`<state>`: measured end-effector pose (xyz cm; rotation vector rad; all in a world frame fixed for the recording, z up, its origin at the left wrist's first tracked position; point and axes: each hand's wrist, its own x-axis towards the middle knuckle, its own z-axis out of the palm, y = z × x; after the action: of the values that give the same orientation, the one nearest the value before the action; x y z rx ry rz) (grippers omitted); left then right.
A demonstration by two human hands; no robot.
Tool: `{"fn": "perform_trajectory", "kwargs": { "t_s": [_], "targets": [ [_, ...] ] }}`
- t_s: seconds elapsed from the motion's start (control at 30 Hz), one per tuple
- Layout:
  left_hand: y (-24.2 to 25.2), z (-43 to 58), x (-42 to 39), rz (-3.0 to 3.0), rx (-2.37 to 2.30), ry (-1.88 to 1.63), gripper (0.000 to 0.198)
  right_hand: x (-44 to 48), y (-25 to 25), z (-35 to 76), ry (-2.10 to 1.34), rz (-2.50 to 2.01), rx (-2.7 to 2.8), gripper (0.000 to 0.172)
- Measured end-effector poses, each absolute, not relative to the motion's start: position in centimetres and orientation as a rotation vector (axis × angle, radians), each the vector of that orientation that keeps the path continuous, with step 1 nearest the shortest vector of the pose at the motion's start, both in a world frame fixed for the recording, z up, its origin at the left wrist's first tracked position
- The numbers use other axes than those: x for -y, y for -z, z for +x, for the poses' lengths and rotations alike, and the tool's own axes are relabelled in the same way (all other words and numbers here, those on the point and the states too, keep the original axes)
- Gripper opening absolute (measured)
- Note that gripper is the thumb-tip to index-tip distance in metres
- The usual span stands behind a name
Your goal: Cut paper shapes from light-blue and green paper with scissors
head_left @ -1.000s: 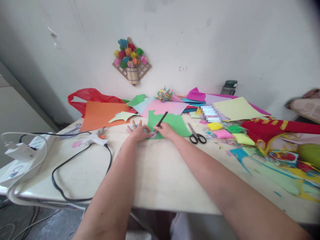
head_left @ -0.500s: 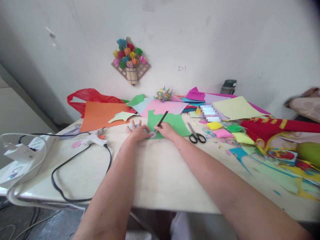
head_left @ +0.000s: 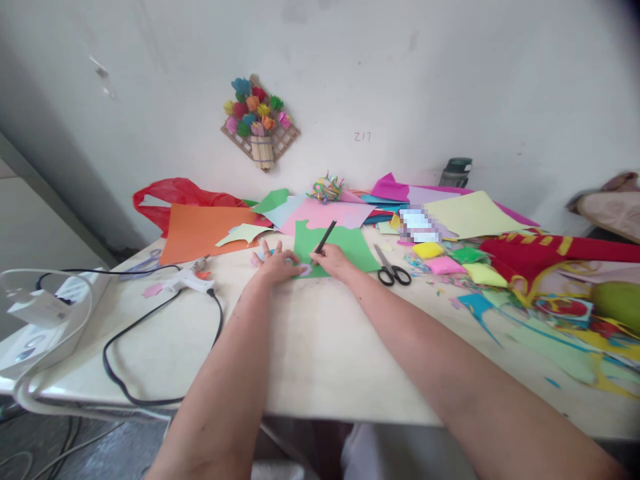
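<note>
A sheet of green paper (head_left: 350,247) with an uneven top edge lies on the table in front of me. My right hand (head_left: 327,259) grips a black pen (head_left: 327,235), its lower end at the left part of the sheet. Beside it my left hand (head_left: 276,264) lies flat with fingers spread. Under those fingers is a small cut-out with a pale purple part (head_left: 304,269) on the sheet's left edge; most of it is hidden. Black-handled scissors (head_left: 394,273) rest just right of the green paper.
A white glue gun (head_left: 189,280) with a black cable lies left, near a power strip (head_left: 75,313). Orange paper (head_left: 195,230) and pink paper (head_left: 325,217) are behind. Coloured packets (head_left: 445,265), paper scraps (head_left: 480,310) and red cloth (head_left: 530,257) cover the right side.
Hardly anything differs. The whole view has shifted very slightly; both hands, the pen and the green paper keep their places.
</note>
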<state>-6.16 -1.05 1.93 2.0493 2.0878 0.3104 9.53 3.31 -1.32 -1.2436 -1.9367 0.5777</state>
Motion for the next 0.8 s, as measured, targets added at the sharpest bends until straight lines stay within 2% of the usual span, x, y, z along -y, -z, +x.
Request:
{"fn": "perform_trajectory", "kwargs": {
  "t_s": [0.8],
  "targets": [
    [-2.2,-6.07,1.33,2.059,-2.083,-0.302,0.045,-2.45,0.75,9.65,-0.598,-1.281,1.902,0.012]
  ]
}}
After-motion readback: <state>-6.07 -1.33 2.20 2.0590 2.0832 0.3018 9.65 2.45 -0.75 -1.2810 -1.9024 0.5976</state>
